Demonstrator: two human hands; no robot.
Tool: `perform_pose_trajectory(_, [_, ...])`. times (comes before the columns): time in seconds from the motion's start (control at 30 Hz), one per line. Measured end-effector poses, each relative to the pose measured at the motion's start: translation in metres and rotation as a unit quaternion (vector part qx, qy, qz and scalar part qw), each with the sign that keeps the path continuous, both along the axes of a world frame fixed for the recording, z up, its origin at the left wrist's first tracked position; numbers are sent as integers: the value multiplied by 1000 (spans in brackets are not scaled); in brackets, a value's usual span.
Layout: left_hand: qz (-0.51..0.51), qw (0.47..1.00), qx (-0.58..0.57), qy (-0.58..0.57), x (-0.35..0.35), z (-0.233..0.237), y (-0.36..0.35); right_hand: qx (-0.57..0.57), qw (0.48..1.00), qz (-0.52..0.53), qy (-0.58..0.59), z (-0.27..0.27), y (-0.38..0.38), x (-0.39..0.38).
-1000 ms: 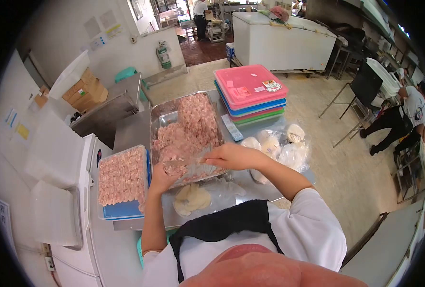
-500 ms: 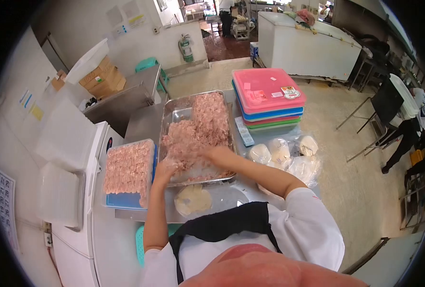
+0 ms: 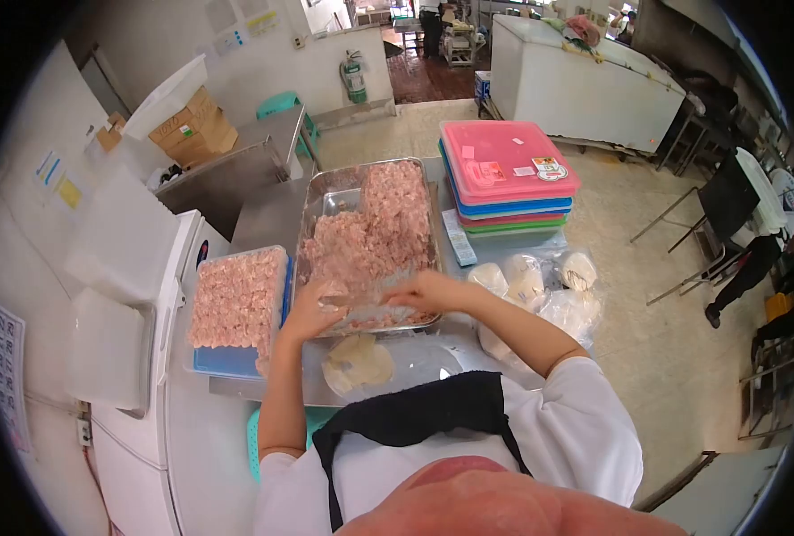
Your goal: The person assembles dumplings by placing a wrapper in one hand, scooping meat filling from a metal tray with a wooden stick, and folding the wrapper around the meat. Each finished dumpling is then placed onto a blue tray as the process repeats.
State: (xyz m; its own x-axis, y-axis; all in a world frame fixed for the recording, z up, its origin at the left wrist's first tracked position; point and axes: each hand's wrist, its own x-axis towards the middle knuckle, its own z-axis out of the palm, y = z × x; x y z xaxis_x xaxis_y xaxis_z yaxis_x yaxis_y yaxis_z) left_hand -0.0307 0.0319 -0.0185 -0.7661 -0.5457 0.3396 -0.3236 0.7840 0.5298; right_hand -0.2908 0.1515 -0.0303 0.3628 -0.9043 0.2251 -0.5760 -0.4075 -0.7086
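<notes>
A deep metal tray (image 3: 435, 234) holds a large mound of ground meat (image 3: 392, 210), with bare metal showing at its far left. My left hand (image 3: 311, 311) is at the tray's near left corner, its curled fingers partly blurred around something I cannot make out. Over the near edge, my right hand (image 3: 428, 291) is closed, fingers bent toward the left hand; a pale, blurred shape shows at its fingertips. Close to my apron, a round pale dough wrapper stack (image 3: 359, 362) lies on clear plastic. Left of the tray, rows of small meat-topped pieces (image 3: 236, 299) fill most of a blue-based container (image 3: 227, 361).
Stacked lidded containers, pink on top (image 3: 509, 161), stand right of the tray. Plastic bags of pale round wrappers (image 3: 540, 290) lie nearer me. A white appliance (image 3: 205, 429) borders the left side. Behind are a cardboard box (image 3: 193, 127) and a fire extinguisher (image 3: 353, 79); a black chair (image 3: 723, 192) stands right.
Both hands have drawn slightly back toward the tray's near edge, and the right hand now shows more clearly. The view has shifted a little.
</notes>
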Motion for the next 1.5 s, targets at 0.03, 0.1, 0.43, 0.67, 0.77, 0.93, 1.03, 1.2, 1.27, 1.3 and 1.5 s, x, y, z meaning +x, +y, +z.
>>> perform_pose_trajectory(0.03, [5,999,49,11,5,-20,-7,-38,996,-46,66,4,1,-5])
perform_pose_trajectory(0.1, [17,988,148,30,6,-23,-8,-115,965,-135,191,35,15,1])
perform_pose_trajectory(0.43, [0,965,246,88,34,22,11,-83,984,-149,50,87,43,19])
perform_pose_trajectory(0.67, [-19,981,174,82,81,31,3,-24,991,-118,57,73,42,106])
perform_pose_trajectory(0.77, [34,972,227,51,118,49,10,-81,977,-143,138,87,35,119])
perform_pose_trajectory(0.93, [51,976,209,29,219,29,-42,-28,978,-208,-5,80,33,154])
perform_pose_trajectory(1.03, [118,978,170,5,258,16,-49,29,972,-230,-37,58,33,176])
perform_pose_trajectory(1.2, [55,985,152,-56,268,-12,-48,76,949,-276,-132,22,41,208])
perform_pose_trajectory(1.27, [76,991,103,-39,257,-21,-42,98,938,-298,-150,19,49,217])
perform_pose_trajectory(1.3, [86,993,78,-29,251,-27,-40,103,932,-311,-157,18,54,222])
perform_pose_trajectory(1.5, [62,998,0,9,220,-50,-35,130,904,-368,-173,24,82,231])
